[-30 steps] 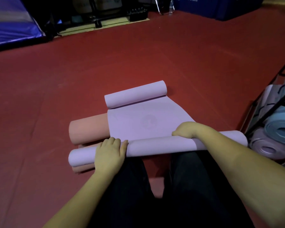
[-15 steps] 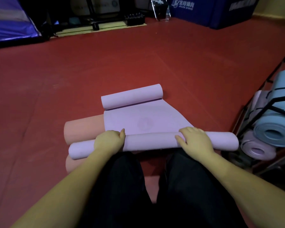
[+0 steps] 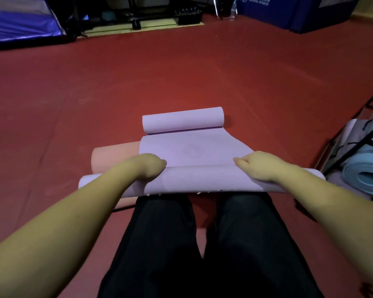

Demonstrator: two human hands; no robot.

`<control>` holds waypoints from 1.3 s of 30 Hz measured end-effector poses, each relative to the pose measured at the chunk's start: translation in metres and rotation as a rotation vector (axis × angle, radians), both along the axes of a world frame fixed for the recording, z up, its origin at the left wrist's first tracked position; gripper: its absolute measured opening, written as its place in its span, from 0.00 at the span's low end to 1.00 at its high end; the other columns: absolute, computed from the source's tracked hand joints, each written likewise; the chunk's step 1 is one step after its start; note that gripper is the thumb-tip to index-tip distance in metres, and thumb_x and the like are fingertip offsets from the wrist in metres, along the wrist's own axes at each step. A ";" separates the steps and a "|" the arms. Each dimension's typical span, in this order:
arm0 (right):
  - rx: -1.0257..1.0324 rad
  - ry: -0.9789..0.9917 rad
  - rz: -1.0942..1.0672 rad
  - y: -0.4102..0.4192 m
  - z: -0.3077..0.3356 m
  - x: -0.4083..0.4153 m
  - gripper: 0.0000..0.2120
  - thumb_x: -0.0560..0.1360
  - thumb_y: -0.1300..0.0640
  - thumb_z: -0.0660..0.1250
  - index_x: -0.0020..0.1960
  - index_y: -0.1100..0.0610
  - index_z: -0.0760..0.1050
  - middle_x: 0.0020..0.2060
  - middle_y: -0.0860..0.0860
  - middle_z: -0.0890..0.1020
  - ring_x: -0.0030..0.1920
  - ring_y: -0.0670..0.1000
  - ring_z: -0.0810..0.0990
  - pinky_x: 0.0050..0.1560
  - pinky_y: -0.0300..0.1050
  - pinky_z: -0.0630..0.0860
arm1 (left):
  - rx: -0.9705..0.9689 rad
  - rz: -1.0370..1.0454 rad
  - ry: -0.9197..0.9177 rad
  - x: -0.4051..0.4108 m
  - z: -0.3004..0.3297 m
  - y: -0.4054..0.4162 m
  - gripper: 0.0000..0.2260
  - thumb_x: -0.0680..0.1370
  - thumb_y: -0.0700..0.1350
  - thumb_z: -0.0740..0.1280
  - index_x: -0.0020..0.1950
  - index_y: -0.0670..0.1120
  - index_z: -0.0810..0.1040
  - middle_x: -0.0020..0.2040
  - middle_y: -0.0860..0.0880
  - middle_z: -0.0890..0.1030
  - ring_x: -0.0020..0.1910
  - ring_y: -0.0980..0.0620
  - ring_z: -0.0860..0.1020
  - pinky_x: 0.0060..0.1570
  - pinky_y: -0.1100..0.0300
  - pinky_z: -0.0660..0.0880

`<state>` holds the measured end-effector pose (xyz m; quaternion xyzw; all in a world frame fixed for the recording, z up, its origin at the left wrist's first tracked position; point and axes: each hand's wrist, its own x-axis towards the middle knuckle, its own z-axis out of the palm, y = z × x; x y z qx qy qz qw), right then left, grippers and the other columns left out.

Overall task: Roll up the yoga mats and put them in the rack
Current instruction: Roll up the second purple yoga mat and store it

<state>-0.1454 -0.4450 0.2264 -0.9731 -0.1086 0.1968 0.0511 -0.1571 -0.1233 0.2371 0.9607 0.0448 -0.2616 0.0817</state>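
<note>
Both hands [image 3: 202, 168] curled over the lilac mat [image 3: 194, 151].

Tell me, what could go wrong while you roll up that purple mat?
The far end of the purple mat is already curled into its own small roll, so the two rolls may meet and leave a lumpy bundle. Both hands, left hand and right hand, press near the middle, so the free ends could roll unevenly. The pink mat lies underneath and might get dragged along.
</note>
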 end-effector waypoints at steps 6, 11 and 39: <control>-0.019 0.214 0.016 0.013 -0.005 0.011 0.27 0.83 0.40 0.47 0.73 0.53 0.69 0.73 0.53 0.69 0.72 0.55 0.67 0.70 0.48 0.62 | 0.025 0.034 0.044 -0.010 -0.024 0.006 0.20 0.83 0.51 0.52 0.66 0.43 0.74 0.68 0.41 0.74 0.62 0.42 0.73 0.58 0.53 0.68; 0.036 0.272 -0.018 0.013 -0.009 0.017 0.26 0.83 0.40 0.49 0.75 0.49 0.67 0.75 0.51 0.66 0.74 0.54 0.64 0.72 0.48 0.59 | 0.033 0.043 -0.264 -0.021 -0.034 0.005 0.18 0.84 0.53 0.53 0.41 0.44 0.72 0.45 0.43 0.78 0.44 0.42 0.75 0.41 0.54 0.69; -0.042 0.044 0.205 -0.087 0.000 -0.001 0.39 0.56 0.27 0.69 0.63 0.38 0.65 0.55 0.40 0.79 0.53 0.47 0.78 0.52 0.48 0.75 | 0.148 -0.452 -0.426 -0.036 -0.022 0.014 0.21 0.69 0.66 0.66 0.47 0.53 0.62 0.44 0.54 0.73 0.45 0.49 0.73 0.38 0.54 0.72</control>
